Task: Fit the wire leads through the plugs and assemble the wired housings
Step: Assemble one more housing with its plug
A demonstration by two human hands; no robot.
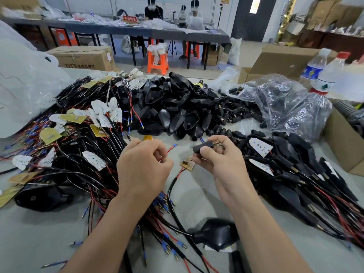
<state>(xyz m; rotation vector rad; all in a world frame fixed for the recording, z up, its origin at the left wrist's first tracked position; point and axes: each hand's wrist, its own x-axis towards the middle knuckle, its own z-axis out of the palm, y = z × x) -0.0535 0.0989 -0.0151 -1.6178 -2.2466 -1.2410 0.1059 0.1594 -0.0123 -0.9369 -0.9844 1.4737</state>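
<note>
**Housing down front, plug in hand, red lead not yet through**

Closest to you lay one black housing (214,232) on the table, its black cable (173,203) running up toward your hands. Your left hand (143,164) was curled, fingertips pinching the red lead (171,148) behind its tip. The tip pointed at the plug but stood apart from it. Your right hand (220,158) pinched the black plug (202,147) between thumb and fingers, brass end to the right. A blue lead (201,139) met the plug's top edge; whether it was seated, I couldn't tell. A small board (188,163) lay between your two hands.

Step, as I read it: threading leads into the plug. The next move called for lining the red tip up with the plug's opening and feeding it straight, plug held steady.

Beyond: wired boards (78,134) heaped left, loose housings (177,103) centre, finished sets (295,164) right.
</note>
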